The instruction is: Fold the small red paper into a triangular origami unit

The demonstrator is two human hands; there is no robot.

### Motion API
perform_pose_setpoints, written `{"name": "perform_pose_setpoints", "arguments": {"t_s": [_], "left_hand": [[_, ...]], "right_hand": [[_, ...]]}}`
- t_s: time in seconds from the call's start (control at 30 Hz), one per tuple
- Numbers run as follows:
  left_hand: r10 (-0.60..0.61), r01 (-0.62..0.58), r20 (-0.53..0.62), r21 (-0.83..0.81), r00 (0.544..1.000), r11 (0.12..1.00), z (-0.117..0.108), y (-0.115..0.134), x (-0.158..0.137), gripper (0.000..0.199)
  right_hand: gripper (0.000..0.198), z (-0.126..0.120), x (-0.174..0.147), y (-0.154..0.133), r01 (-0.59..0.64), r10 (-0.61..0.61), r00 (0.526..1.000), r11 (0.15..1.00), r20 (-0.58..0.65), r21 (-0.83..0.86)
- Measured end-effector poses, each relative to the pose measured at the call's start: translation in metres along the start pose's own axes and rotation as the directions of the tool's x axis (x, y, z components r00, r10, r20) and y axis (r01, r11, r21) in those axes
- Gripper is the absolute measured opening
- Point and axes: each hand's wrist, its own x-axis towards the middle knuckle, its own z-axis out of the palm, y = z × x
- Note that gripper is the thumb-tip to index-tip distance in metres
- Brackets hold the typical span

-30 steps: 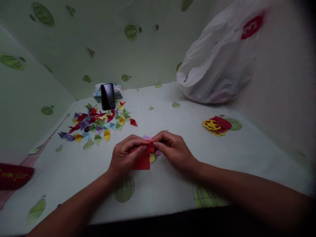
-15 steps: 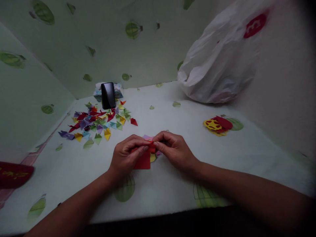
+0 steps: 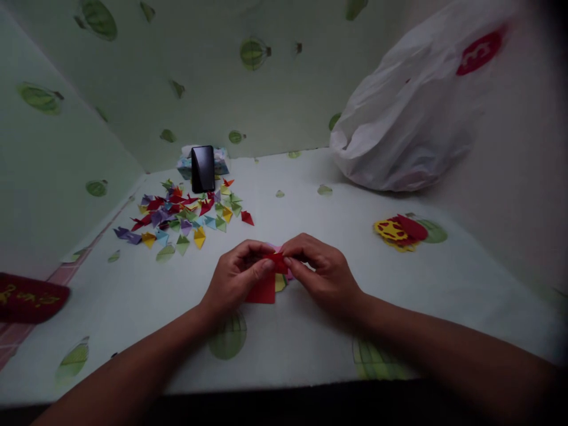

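Note:
Between my two hands is a small folded piece of red paper [image 3: 279, 261]. My left hand [image 3: 239, 272] pinches its left side between thumb and fingers. On the right side, my right hand [image 3: 322, 272] grips it with thumb and bent forefinger. Under my hands a flat red paper square [image 3: 262, 289] lies on the table, with yellow paper [image 3: 280, 283] and some pink paper [image 3: 276, 247] partly showing behind it. My fingers cover much of these sheets.
Many folded paper pieces [image 3: 183, 243] in several colours lie at the left, before a phone [image 3: 203, 170] leaning on a tissue box [image 3: 222, 161]. Yellow and red paper cut-outs [image 3: 393, 232] lie right. A white plastic bag [image 3: 399, 118] stands back right; a red item [image 3: 33, 298] sits at the left edge.
The whole scene has shifted slightly right in view as the head turned. Both hands still hold the folded red paper, and more of its front face shows between the thumbs.

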Motion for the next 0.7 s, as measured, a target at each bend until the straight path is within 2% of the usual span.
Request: {"name": "perform_pose_setpoints", "arguments": {"t_s": [0.1, 0.2, 0.3, 0.43, 0.57, 0.7], "left_hand": [[0.011, -0.011, 0.005, 0.128, 1.000, 0.992, -0.003, 0.005, 0.001, 0.022], [-0.030, 0.021, 0.033, 0.234, 0.999, 0.972, -0.005, 0.008, 0.002, 0.018], [-0.087, 0.069, 0.055, 0.266, 0.995, 0.961, -0.006, 0.010, 0.004, 0.017], [-0.163, 0.135, 0.105, 0.230, 0.981, 0.964, -0.009, 0.011, 0.006, 0.016], [-0.184, 0.146, 0.135, 0.255, 0.974, 0.956, -0.009, 0.011, 0.007, 0.014], [-0.164, 0.119, 0.103, 0.348, 0.981, 0.930, -0.006, 0.012, 0.005, 0.013]], "right_hand": [[0.015, 0.000, 0.001, 0.002, 0.072, -0.070, 0.995, 0.997, 0.070, -0.032], [0.014, -0.001, 0.002, 0.006, 0.093, -0.085, 0.987, 0.994, 0.137, -0.054], [0.013, -0.001, 0.003, 0.007, 0.044, -0.031, 0.984, 0.997, 0.178, -0.071], [0.012, -0.002, 0.004, 0.005, -0.033, 0.048, 0.974, 0.997, 0.221, -0.070], [0.013, -0.002, 0.005, 0.006, -0.056, 0.071, 0.963, 0.996, 0.258, -0.065], [0.012, -0.001, 0.004, 0.008, -0.087, 0.094, 0.954, 0.995, 0.284, -0.037]]}}
